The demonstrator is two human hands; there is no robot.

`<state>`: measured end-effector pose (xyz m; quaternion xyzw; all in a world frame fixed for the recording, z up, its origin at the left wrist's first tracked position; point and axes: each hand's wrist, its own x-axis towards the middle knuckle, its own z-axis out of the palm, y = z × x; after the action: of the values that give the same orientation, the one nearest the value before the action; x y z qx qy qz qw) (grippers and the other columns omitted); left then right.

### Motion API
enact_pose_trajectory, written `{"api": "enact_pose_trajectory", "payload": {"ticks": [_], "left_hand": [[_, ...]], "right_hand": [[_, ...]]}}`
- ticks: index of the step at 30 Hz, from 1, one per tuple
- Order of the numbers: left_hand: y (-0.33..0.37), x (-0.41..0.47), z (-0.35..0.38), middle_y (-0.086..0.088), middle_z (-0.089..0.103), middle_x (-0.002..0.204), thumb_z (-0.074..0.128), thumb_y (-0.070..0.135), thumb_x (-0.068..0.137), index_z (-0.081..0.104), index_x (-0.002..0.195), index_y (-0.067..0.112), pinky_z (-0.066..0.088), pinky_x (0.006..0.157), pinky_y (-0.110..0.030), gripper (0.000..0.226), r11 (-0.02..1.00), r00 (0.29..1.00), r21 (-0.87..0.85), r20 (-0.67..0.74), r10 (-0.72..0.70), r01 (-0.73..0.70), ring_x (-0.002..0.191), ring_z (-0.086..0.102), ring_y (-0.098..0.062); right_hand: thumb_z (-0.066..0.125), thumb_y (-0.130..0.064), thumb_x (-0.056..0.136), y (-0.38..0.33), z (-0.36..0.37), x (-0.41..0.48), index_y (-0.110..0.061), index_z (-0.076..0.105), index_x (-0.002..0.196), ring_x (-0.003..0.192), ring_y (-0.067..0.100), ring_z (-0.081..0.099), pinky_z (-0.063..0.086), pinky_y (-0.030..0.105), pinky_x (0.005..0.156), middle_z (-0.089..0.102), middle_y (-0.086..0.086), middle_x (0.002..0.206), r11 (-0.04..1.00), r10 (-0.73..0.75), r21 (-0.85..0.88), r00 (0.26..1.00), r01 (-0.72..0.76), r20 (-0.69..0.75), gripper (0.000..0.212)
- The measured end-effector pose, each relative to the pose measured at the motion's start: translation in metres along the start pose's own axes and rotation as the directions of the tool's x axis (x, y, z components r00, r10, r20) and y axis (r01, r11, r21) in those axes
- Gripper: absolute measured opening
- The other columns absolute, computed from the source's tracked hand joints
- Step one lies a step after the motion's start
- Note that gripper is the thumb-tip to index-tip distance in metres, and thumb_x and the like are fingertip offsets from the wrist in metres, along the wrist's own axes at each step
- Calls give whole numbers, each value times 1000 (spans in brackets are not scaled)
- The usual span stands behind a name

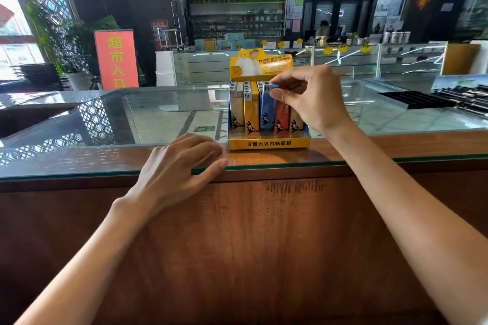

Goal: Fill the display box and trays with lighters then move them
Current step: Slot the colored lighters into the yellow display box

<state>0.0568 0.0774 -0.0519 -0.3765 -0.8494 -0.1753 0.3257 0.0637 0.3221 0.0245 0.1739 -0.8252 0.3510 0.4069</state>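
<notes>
A yellow display box (pixel 268 143) stands on the glass counter top near its front edge, with rows of upright lighters in it. The front row holds a beige, a yellow, a blue (pixel 266 109), an orange (pixel 282 120) and another beige lighter. My right hand (pixel 311 97) reaches over the box and pinches the top of the blue lighter, which stands in the front row. My left hand (pixel 177 169) rests on the counter's front edge, left of the box, with fingers relaxed and nothing in it.
A black tray (pixel 414 99) and a rack of dark lighters (pixel 467 99) lie at the counter's far right. The counter front is brown wood (pixel 250 232). Beyond it stand glass showcases, shelves, a red sign (pixel 116 59) and a potted plant.
</notes>
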Motion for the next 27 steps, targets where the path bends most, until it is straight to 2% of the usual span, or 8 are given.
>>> {"api": "enact_pose_trajectory", "payload": {"ticks": [2, 7, 14, 19, 20, 22, 24, 27], "left_hand": [[1, 0, 1, 11, 66, 109, 39, 58, 91, 70, 105, 24, 57, 65, -36, 48, 1000, 1000, 24, -16, -10, 11, 98, 62, -7], [2, -2, 1, 12, 66, 110, 38, 59, 90, 71, 105, 26, 55, 65, -32, 49, 999, 999, 29, -14, -35, 35, 100, 62, -7], [3, -1, 1, 13, 66, 110, 38, 61, 89, 71, 106, 28, 55, 66, -34, 50, 997, 998, 21, 6, -68, 68, 100, 62, -6], [7, 11, 0, 7, 69, 104, 49, 64, 86, 70, 106, 23, 53, 73, -34, 49, 968, 974, -124, -34, -222, 217, 89, 62, -8], [8, 15, 0, 3, 68, 108, 51, 66, 82, 67, 110, 21, 52, 76, -33, 56, 959, 967, -140, -18, -253, 248, 90, 61, -8], [10, 27, 3, -3, 64, 120, 51, 66, 73, 59, 122, 15, 49, 84, -33, 71, 946, 958, -153, 58, -279, 285, 101, 60, -13], [11, 41, 9, -7, 58, 131, 58, 62, 72, 50, 132, 11, 43, 93, -31, 80, 929, 942, -177, 155, -299, 324, 116, 56, -18], [13, 62, 16, -5, 56, 134, 67, 56, 71, 52, 131, 14, 43, 102, -38, 75, 894, 897, -237, 327, -296, 381, 122, 52, -20]], "right_hand": [[76, -10, 74, -1, 3, -1, -4, 72, 96, 75, 15, 63, 50, 14, 69, 69, 4, 87, 999, -36, -35, 999, 36, -6, 23], [75, -11, 74, 1, 10, -6, -2, 72, 97, 80, 9, 58, 40, 1, 72, 69, 10, 94, 985, -122, -123, 992, 118, -32, 25], [74, -8, 75, 6, 13, -9, -1, 70, 100, 87, 16, 55, 42, 12, 78, 63, 16, 96, 959, -177, -226, 984, 170, -12, 26], [64, -18, 86, 19, -11, -20, -7, 63, 115, 80, 11, 57, 47, 12, 71, 62, 6, 103, 986, -70, -162, 976, 36, -208, 31], [64, -21, 87, 26, -18, -24, -9, 60, 118, 84, 13, 59, 49, 15, 74, 62, 4, 105, 992, -2, -128, 982, -23, -191, 34], [67, -33, 83, 39, -31, -35, -13, 53, 126, 99, 14, 59, 49, 25, 86, 60, 0, 112, 977, 211, -28, 977, -211, 2, 50], [70, -47, 69, 49, -37, -42, -15, 45, 135, 109, 14, 55, 45, 30, 95, 57, -2, 120, 918, 383, -4, 883, -397, 270, 77], [72, -52, 58, 56, -36, -39, -15, 43, 137, 111, 10, 54, 42, 27, 97, 57, -4, 123, 920, 388, -151, 795, -361, 467, 92]]}}
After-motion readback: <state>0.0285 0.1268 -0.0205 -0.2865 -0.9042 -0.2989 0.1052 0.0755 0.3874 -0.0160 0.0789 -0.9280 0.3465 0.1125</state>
